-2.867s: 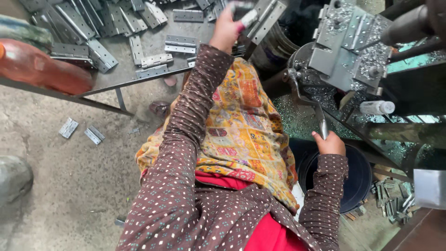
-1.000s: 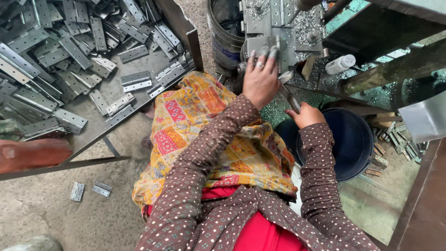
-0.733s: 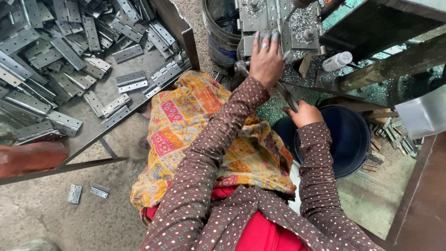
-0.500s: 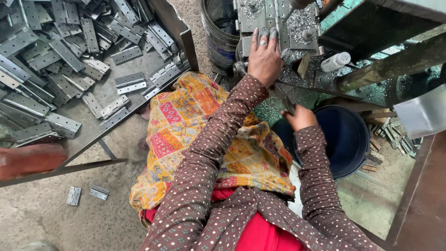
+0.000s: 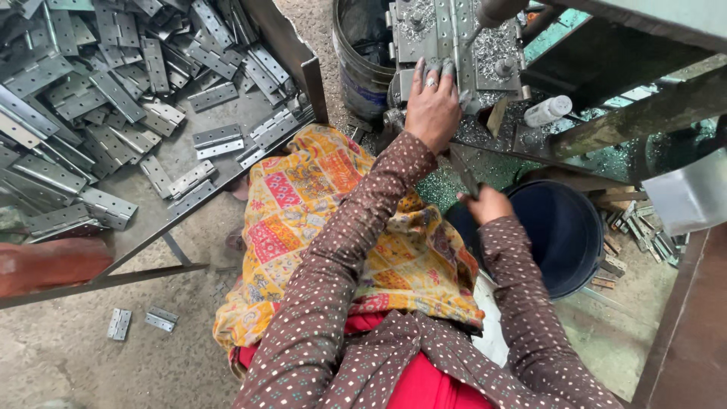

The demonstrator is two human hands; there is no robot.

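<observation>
My left hand (image 5: pixel 432 104) reaches forward with its fingers laid flat on a grey metal hinge plate (image 5: pixel 443 38) that sits on the machine's bed, under the drill spindle (image 5: pixel 494 10). A ring shows on one finger. My right hand (image 5: pixel 488 204) is closed around a dark metal lever handle (image 5: pixel 463 171) just below the machine bed, above a dark blue bucket (image 5: pixel 564 235). Both arms wear brown dotted sleeves. A yellow patterned cloth (image 5: pixel 341 227) covers my lap.
A metal tray table (image 5: pixel 163 220) at the left holds a heap of several grey hinges (image 5: pixel 113 91). Two loose hinges (image 5: pixel 140 321) lie on the concrete floor. A dark drum (image 5: pixel 363 60) stands behind the machine. A small white bottle (image 5: pixel 547 110) lies among metal shavings.
My left hand came back from the hinge tray to the machine bed and now presses on the plate there. The right hand stays low at the lever.
</observation>
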